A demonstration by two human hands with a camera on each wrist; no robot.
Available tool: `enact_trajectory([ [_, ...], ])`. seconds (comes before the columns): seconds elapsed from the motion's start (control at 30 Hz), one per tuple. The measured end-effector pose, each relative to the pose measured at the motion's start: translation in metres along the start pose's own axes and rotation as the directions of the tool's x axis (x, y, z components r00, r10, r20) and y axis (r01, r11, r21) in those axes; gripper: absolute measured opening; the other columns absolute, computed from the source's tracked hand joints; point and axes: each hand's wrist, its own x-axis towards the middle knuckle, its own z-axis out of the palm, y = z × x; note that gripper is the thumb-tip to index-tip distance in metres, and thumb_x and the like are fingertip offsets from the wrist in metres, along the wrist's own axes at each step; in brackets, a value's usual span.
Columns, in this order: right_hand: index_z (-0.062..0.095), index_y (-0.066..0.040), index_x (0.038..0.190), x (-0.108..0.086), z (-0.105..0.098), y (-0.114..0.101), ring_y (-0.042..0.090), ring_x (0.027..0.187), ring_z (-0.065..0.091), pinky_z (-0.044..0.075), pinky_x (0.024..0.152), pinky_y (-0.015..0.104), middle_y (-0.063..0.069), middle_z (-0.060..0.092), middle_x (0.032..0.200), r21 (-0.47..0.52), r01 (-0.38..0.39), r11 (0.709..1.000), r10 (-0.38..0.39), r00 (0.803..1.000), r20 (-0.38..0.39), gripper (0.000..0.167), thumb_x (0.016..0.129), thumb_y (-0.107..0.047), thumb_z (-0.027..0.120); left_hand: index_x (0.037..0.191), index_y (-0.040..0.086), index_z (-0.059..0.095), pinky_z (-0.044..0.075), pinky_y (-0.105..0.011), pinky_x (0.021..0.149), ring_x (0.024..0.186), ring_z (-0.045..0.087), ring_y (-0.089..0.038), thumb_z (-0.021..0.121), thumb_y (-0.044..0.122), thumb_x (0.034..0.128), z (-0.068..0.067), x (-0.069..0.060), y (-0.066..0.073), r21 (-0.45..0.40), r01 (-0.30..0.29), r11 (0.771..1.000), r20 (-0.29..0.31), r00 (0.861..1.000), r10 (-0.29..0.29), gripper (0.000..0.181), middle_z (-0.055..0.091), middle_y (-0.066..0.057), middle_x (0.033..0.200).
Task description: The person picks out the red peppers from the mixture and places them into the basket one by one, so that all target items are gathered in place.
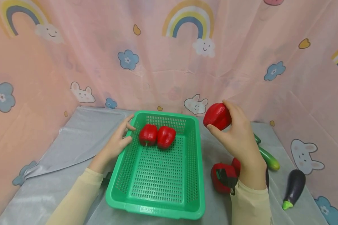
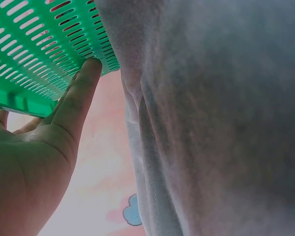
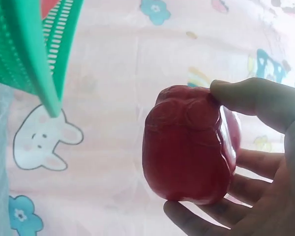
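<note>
A pale pink backdrop (image 1: 157,90) fills the upper part of my view and comes down on both sides, printed with rainbows (image 1: 188,19), blue flowers (image 1: 128,59) and white rabbit faces (image 1: 196,106). Below it, a grey cloth (image 1: 84,128) covers the surface in front of me, with a long fold on the left. In the middle stands a green basket (image 1: 174,213), rectangular, with slotted walls and a pierced floor.

Two cream sleeves (image 1: 76,193) lead to my hands. My right hand (image 1: 238,134) is raised in the air to the right of the basket's far corner, thumb and fingertips gripping a red pepper (image 1: 217,116) from opposite sides. My left hand (image 1: 118,140) is at the basket's left rim, its fingers spread apart and relaxed; the left wrist view shows one digit lying straight against the outer slotted wall.

On the cloth at far right lies a dark purple eggplant (image 1: 295,186), its green cap toward me. Between it and my right wrist is a long green vegetable (image 1: 268,158), paler at its near end, partly hidden by my arm.

The pepper in my right hand is glossy, apart from the basket and the cloth. A similar pepper (image 1: 218,184) sits on the cloth beside my right wrist, partly covered. Inside the basket, two more peppers (image 1: 166,137) lie side by side, toward the far left corner.
</note>
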Motion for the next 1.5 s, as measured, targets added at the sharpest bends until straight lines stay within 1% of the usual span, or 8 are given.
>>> enact_trajectory([
  [0.17,0.046,-0.008,0.163,-0.003,-0.001,-0.011,0.039,0.135,0.055,0.059,0.092,0.07,0.017,0.055,0.155,0.01,0.059,0.998,-0.058,0.997,-0.042,0.09,0.086,-0.016,0.091,0.113,-0.001,0.053,0.028,-0.085,0.113,0.161,0.022,-0.051,0.049,-0.003,0.0888,0.0,0.0,0.0,0.003,0.002,1.0,0.001,1.0,-0.002,0.025,0.022,-0.01,0.18],
  [0.33,0.048,-0.007,0.162,-0.004,0.001,-0.022,0.038,0.131,0.059,0.059,0.092,0.07,0.017,0.06,0.151,0.039,0.122,0.992,-0.118,0.988,-0.095,0.09,0.084,-0.015,0.093,0.113,0.0,0.052,0.026,-0.085,0.115,0.161,0.022,-0.05,0.049,-0.001,0.0898,0.001,0.0,0.0,0.003,0.002,1.0,0.005,1.0,-0.002,0.023,0.021,-0.012,0.18],
  [0.6,0.051,-0.007,0.159,-0.004,0.012,-0.037,0.032,0.128,0.061,0.06,0.094,0.06,0.013,0.063,0.146,0.125,0.142,0.982,-0.128,0.985,-0.117,0.087,0.084,-0.014,0.093,0.112,0.001,0.051,0.027,-0.085,0.115,0.16,0.023,-0.051,0.049,-0.001,0.0899,0.001,0.001,-0.002,0.004,-0.001,1.0,-0.001,1.0,0.001,0.022,0.022,-0.015,0.18],
  [0.73,0.051,-0.005,0.159,-0.003,0.02,-0.043,0.029,0.127,0.062,0.059,0.095,0.056,0.013,0.064,0.145,0.152,0.166,0.974,-0.148,0.981,-0.123,0.086,0.084,-0.014,0.092,0.112,0.0,0.051,0.023,-0.085,0.116,0.162,0.02,-0.05,0.049,-0.002,0.0895,0.001,0.002,-0.002,-0.007,-0.006,1.0,-0.001,1.0,0.006,0.022,0.021,-0.017,0.18],
  [0.97,0.052,-0.005,0.158,-0.002,0.032,-0.052,0.026,0.126,0.062,0.059,0.097,0.052,0.011,0.065,0.143,0.214,0.199,0.956,-0.179,0.978,-0.111,0.086,0.084,-0.016,0.093,0.112,0.0,0.051,0.023,-0.084,0.118,0.161,0.022,-0.048,0.048,-0.003,0.0889,0.001,0.001,0.0,-0.004,0.002,1.0,-0.003,1.0,-0.002,0.023,0.022,-0.015,0.18],
  [1.1,0.051,-0.005,0.159,-0.001,0.04,-0.055,0.024,0.123,0.063,0.06,0.096,0.05,0.01,0.066,0.14,0.236,0.219,0.947,-0.204,0.975,-0.086,0.088,0.083,-0.017,0.094,0.112,-0.001,0.052,0.022,-0.083,0.119,0.163,0.02,-0.046,0.049,-0.003,0.0889,0.0,0.0,-0.001,-0.004,0.003,1.0,-0.005,1.0,-0.003,0.024,0.022,-0.015,0.18],
  [1.17,0.051,-0.008,0.159,-0.001,0.045,-0.057,0.023,0.123,0.064,0.06,0.096,0.05,0.009,0.066,0.139,0.247,0.222,0.943,-0.212,0.975,-0.068,0.087,0.084,-0.018,0.094,0.113,-0.001,0.053,0.022,-0.083,0.119,0.163,0.018,-0.046,0.049,-0.003,0.0888,0.0,0.0,-0.001,-0.005,0.003,1.0,-0.005,1.0,-0.003,0.024,0.022,-0.015,0.18],
  [1.5,0.05,-0.007,0.159,-0.003,0.062,-0.067,0.023,0.123,0.065,0.062,0.096,0.049,0.008,0.067,0.141,0.283,0.212,0.935,-0.232,0.972,0.038,0.084,0.087,-0.022,0.091,0.114,-0.002,0.054,0.023,-0.082,0.119,0.164,0.018,-0.046,0.049,-0.004,0.0895,0.001,0.0,-0.001,-0.005,0.005,1.0,0.0,1.0,-0.005,0.025,0.021,-0.014,0.18],
])
